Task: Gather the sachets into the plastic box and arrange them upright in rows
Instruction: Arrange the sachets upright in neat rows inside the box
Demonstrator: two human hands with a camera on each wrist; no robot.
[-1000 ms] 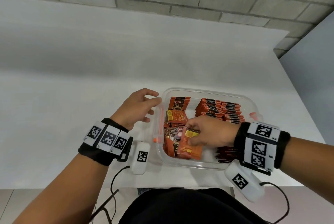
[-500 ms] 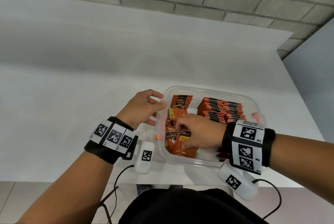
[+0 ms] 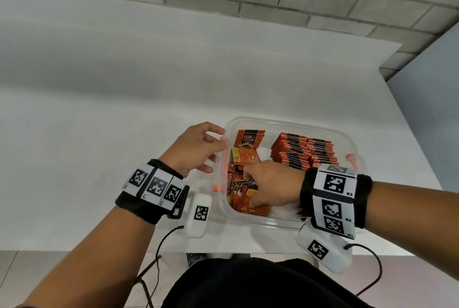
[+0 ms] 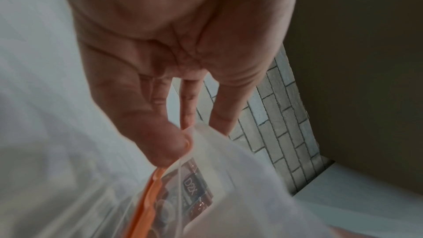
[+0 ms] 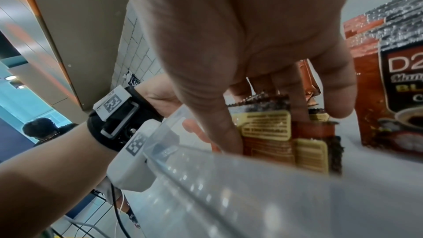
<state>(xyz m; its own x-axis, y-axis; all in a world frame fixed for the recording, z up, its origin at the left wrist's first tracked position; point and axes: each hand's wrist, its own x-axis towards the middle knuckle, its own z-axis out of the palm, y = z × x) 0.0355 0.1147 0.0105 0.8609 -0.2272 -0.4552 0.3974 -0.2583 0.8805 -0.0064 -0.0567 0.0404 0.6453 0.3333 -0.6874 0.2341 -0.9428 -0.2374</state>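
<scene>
Box [image 3: 293, 123] of clear plastic stands at the desk's [image 3: 124, 109] near edge, toward the right corner. Left hand [image 3: 192, 150] holds the box's left wall, grip narrow, thumb [image 4: 164, 144] pressing the rim beside the orange latch [image 4: 146, 204]. Right hand [image 3: 270, 184] is inside the box, its grip curled around a few loose sachets [image 5: 270, 133] at the near left part. More sachets stand upright in rows [image 3: 304, 152] at the far right part.

The head camera is looking down at the plastic box [image 3: 293, 220]; both wrist cameras are peering closely along its left wall.
</scene>
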